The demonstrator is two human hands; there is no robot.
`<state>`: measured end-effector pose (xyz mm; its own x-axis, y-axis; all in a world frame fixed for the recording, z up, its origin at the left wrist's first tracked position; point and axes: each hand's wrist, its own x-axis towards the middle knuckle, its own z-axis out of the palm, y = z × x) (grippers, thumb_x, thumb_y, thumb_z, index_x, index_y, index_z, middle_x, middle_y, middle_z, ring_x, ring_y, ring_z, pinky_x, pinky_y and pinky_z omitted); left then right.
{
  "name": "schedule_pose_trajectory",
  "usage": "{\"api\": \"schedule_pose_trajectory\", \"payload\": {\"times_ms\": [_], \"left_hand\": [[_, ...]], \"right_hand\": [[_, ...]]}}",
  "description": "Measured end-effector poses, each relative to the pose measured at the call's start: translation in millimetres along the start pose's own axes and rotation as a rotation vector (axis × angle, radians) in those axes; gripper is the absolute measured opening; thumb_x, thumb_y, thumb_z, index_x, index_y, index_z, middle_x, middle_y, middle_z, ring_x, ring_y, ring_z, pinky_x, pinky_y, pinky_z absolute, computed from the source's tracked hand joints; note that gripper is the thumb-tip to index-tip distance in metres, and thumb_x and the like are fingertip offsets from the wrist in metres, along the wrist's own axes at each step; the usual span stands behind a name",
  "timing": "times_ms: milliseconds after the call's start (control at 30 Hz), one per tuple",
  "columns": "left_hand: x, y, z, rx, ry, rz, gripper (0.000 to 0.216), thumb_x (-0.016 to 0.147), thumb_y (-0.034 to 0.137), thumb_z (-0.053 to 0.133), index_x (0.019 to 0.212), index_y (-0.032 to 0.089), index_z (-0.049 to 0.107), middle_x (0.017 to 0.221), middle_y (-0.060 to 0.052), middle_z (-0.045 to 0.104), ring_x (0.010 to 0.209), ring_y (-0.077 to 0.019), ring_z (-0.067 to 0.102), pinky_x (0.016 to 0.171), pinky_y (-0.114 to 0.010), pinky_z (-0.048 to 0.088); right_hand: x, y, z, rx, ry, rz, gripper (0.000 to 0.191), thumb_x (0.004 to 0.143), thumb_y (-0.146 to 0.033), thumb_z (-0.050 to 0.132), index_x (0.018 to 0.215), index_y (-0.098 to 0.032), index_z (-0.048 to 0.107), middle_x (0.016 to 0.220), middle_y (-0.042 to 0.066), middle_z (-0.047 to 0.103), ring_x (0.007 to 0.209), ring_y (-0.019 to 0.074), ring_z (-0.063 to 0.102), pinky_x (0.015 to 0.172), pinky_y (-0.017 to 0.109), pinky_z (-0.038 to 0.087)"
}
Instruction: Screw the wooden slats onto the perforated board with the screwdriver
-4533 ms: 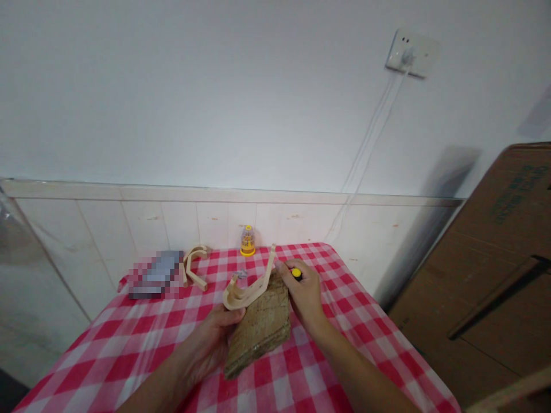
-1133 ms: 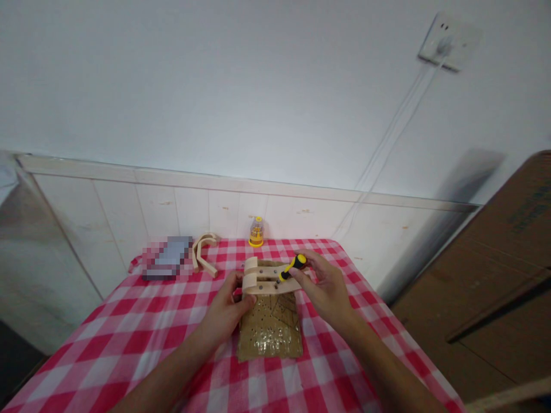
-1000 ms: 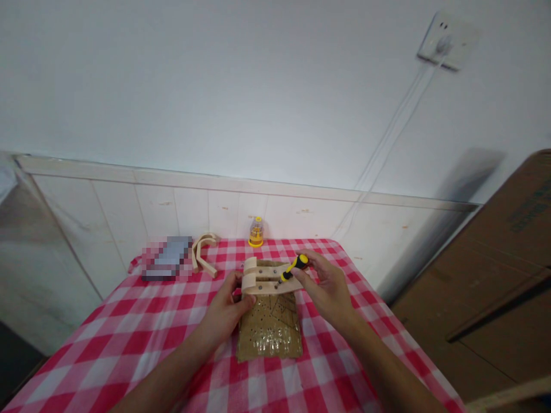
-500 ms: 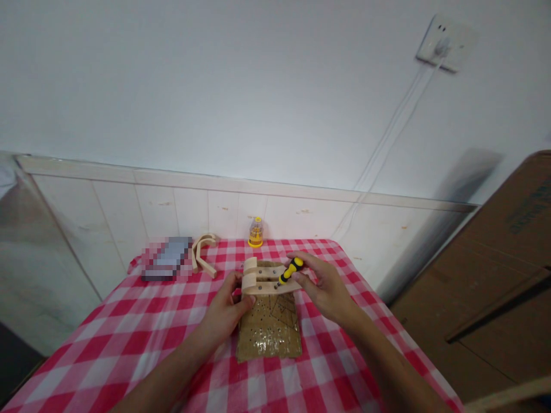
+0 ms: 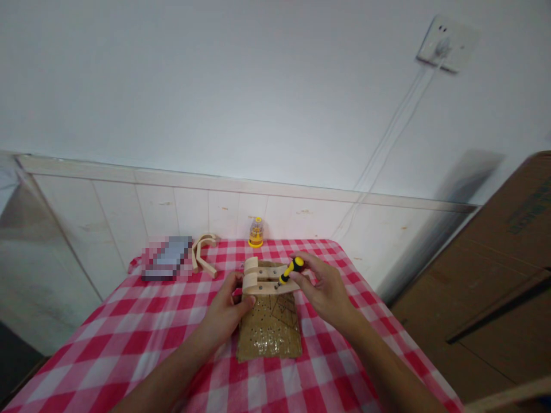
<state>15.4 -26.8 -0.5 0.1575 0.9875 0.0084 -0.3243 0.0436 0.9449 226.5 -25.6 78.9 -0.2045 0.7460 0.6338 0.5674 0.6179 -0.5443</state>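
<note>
My right hand is closed around a yellow-and-black screwdriver. The screwdriver leans, its tip at a screw in the nearer of two pale curved wooden hooks. Both hooks lie side by side across a taped brown cardboard piece, which is dotted with small holes and drawn lines. Dark screw heads show along the farther wooden hook too. My left hand pinches the left end of the nearer hook and the cardboard's edge, its thumb in front; some of its fingers are hidden.
A clear yellow-based bit holder stands at the table's back edge. More curved wooden hooks lie at the back left, beside a blurred-out flat device. A red-and-white checked cloth covers the table. Large cardboard leans at the right.
The screwdriver and right hand have shifted very slightly, with the fingers moving a little on the handle. The left hand, hooks and cardboard are almost unchanged.
</note>
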Motion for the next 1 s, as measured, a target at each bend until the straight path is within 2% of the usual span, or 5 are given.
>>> {"api": "schedule_pose_trajectory", "payload": {"times_ms": [633,733,800,867,1000], "left_hand": [[2.2,-2.7,-2.5,-0.04,0.017,0.01,0.04,0.067,0.024,0.08,0.099,0.022,0.056,0.094,-0.001,0.067,0.08,-0.019,0.066,0.073,-0.032,0.053],[5.5,-6.2,-4.6,-0.145,0.067,-0.043,0.043,0.065,0.02,0.08,0.102,0.022,0.057,0.094,-0.002,0.069,0.081,-0.0202,0.068,0.069,-0.031,0.053],[8.1,-6.0,-5.6,-0.237,0.127,-0.087,0.049,0.065,0.016,0.078,0.109,0.022,0.056,0.094,-0.003,0.071,0.08,-0.0215,0.069,0.068,-0.031,0.054],[10.7,-3.6,-6.3,-0.316,0.179,-0.121,0.054,0.065,0.011,0.075,0.115,0.022,0.056,0.097,-0.005,0.072,0.081,-0.0225,0.071,0.069,-0.033,0.055],[14.4,1.2,-8.6,-0.418,0.162,-0.216,0.051,0.068,0.005,0.068,0.117,0.016,0.058,0.096,-0.01,0.075,0.075,-0.0237,0.073,0.067,-0.035,0.058]], "right_hand": [[2.1,4.8,5.6,0.105,0.025,0.086,0.012,0.082,-0.027,0.07,0.092,-0.022,0.065,0.08,0.002,0.072,0.071,0.0177,0.069,0.062,0.028,0.056],[9.1,10.8,2.9,0.208,0.151,0.097,0.021,0.079,-0.029,0.074,0.098,-0.022,0.068,0.086,0.002,0.072,0.078,0.0182,0.069,0.071,0.031,0.055],[16.4,14.5,-1.8,0.323,0.358,0.14,0.027,0.08,-0.031,0.073,0.105,-0.022,0.068,0.09,0.002,0.07,0.08,0.017,0.067,0.074,0.031,0.054],[22.5,17.4,-4.8,0.461,0.515,0.218,0.028,0.083,-0.033,0.07,0.108,-0.021,0.066,0.083,0.0,0.066,0.072,0.014,0.064,0.066,0.027,0.052],[19.4,21.4,9.4,0.644,0.391,0.427,0.033,0.084,-0.033,0.065,0.114,-0.021,0.06,0.064,-0.008,0.056,0.045,0.0102,0.054,0.046,0.023,0.045]]}}
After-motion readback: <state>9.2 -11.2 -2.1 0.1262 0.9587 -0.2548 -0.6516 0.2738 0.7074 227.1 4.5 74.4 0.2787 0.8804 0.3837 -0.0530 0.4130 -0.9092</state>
